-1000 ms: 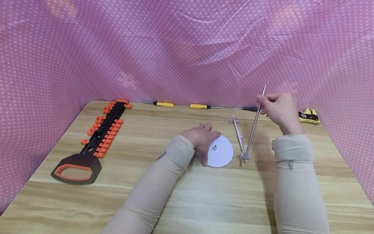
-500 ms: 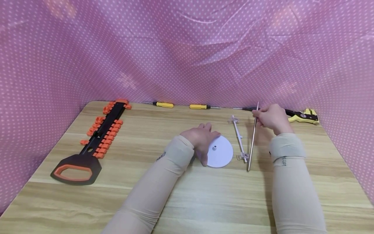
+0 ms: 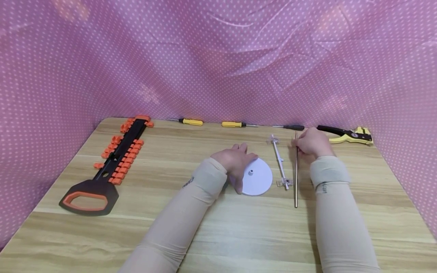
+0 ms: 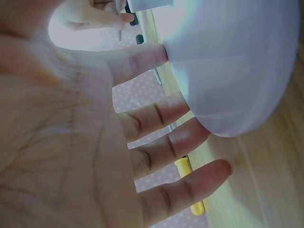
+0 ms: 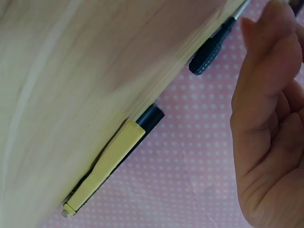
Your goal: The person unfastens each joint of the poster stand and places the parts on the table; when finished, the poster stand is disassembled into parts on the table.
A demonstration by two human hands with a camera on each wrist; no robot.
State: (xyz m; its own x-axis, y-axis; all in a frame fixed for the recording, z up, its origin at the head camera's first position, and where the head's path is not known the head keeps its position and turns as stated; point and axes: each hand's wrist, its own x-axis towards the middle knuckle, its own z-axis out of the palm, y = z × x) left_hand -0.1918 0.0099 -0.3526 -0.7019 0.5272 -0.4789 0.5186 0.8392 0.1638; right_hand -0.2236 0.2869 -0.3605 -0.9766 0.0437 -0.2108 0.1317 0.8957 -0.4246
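Note:
My left hand rests at the left side of a white round disc with a small raised socket in its middle. In the left wrist view its fingers are nearly straight, fingertips right at the disc's rim. My right hand pinches a thin silver metal rod near its far end. The rod points toward me, low over the table. Between disc and rod lies a slim white bar with clear plastic pieces at both ends. In the right wrist view, my right hand shows curled fingers.
A black rail with orange clips and a handle lies at the left. Two yellow screwdrivers and a black screwdriver line the back edge. Yellow-and-black wire strippers lie back right. A pink dotted curtain encloses the table.
My right hand has come down and left with the rod, which has swung from leaning over the white bar to lying alongside it on its right. My left hand and the disc have stayed put.

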